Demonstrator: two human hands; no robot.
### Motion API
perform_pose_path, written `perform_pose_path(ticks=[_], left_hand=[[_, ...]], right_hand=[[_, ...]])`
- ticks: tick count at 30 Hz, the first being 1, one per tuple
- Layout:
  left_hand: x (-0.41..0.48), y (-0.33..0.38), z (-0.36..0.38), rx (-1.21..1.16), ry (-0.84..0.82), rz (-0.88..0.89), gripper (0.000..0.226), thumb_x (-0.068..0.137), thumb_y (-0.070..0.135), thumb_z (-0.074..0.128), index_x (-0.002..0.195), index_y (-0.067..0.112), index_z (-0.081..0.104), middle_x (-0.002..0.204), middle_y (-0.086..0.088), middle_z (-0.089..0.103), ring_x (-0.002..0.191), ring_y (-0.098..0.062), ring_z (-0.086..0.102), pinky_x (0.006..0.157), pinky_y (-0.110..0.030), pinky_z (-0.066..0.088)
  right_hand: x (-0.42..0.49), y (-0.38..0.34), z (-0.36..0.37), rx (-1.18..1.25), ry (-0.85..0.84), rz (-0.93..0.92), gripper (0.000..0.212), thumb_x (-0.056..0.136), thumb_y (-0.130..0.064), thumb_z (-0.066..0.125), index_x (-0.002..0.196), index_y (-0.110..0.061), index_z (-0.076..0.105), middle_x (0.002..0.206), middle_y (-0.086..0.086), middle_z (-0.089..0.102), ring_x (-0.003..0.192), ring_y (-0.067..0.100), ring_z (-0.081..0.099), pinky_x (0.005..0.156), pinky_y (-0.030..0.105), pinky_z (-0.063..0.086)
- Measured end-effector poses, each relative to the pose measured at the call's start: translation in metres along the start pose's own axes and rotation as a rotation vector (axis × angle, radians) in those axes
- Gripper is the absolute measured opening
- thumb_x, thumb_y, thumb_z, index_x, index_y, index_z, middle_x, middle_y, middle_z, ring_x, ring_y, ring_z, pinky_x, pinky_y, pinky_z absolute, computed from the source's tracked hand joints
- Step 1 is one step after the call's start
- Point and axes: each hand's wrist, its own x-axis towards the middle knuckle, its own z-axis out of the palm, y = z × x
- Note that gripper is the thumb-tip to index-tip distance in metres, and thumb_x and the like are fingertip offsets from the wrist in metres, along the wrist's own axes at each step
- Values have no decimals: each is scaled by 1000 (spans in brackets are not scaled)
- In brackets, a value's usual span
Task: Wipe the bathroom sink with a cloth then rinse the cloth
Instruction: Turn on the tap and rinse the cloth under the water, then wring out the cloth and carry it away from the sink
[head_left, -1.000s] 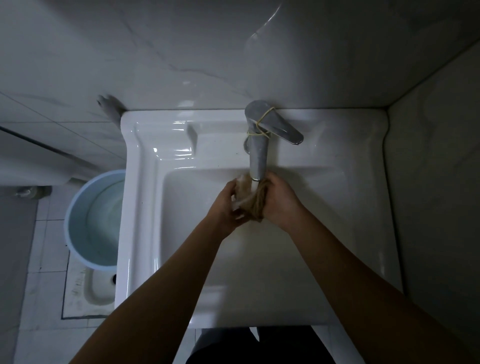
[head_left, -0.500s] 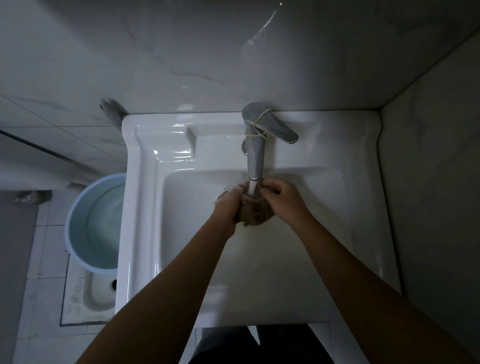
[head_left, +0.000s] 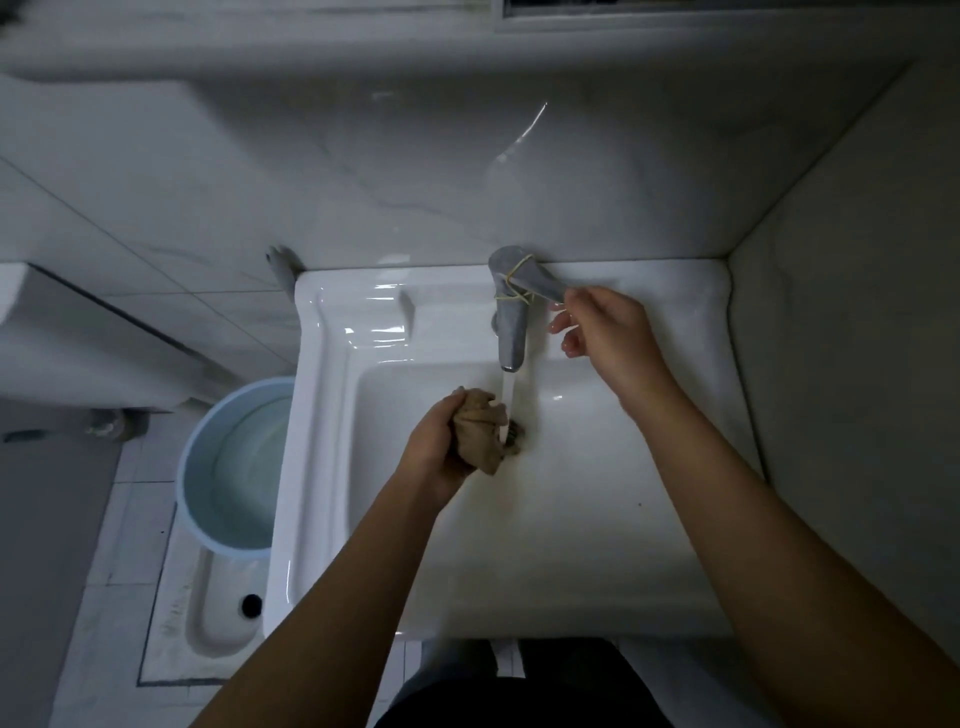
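A white rectangular sink (head_left: 332, 415) fills the middle of the view. Its chrome tap (head_left: 511, 332), bound with yellow rubber bands, pours a thin stream of water toward the drain (head_left: 516, 433). My left hand (head_left: 436, 447) grips a bunched brown cloth (head_left: 480, 431) in the basin, just left of the stream. My right hand (head_left: 605, 327) is up at the tap lever (head_left: 540, 283), fingers spread and fingertips touching the lever's end, holding nothing.
A light blue bucket (head_left: 228, 462) with water stands on the floor left of the sink, over a white squat pan (head_left: 208, 623). Tiled walls close in behind and to the right. Dark trousers show below the sink's front edge.
My right hand let go of the cloth and rose to the tap lever. The left hand keeps the cloth alone, lower and left of the stream. The camera tilted up.
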Motion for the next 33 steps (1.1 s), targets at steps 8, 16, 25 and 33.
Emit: perform_pose_path(ticks=[8,16,25,33], left_hand=[[-48,-7,-11,-37,-64,123,38,102,34,47,123,7,63,121,-22,61,90,-38,57,89,-50,43],[-86,-9,-17,-51,-199,153,39,100,37,49,122,7,60,118,-22,57,82,-33,50,88,-52,35],[-94,-19,8,376,-39,258,25,89,30,71,96,6,67,95,-15,69,87,-27,67,77,-39,58],[-93,-35,22,708,284,655,11,93,24,63,102,19,60,90,-1,69,85,-21,68,70,-31,56]], right_hand=[[-12,33,2,7,106,148,31,88,-31,57,74,-7,70,55,-5,60,45,12,48,48,25,39],[-34,31,5,75,76,325,30,90,-39,60,83,-11,70,73,5,66,49,13,52,52,25,44],[-130,58,51,701,-397,805,47,98,-51,51,129,-18,65,130,13,66,109,31,69,93,49,56],[-127,54,50,376,-118,389,25,100,-13,50,113,-14,72,112,16,74,103,32,72,96,53,55]])
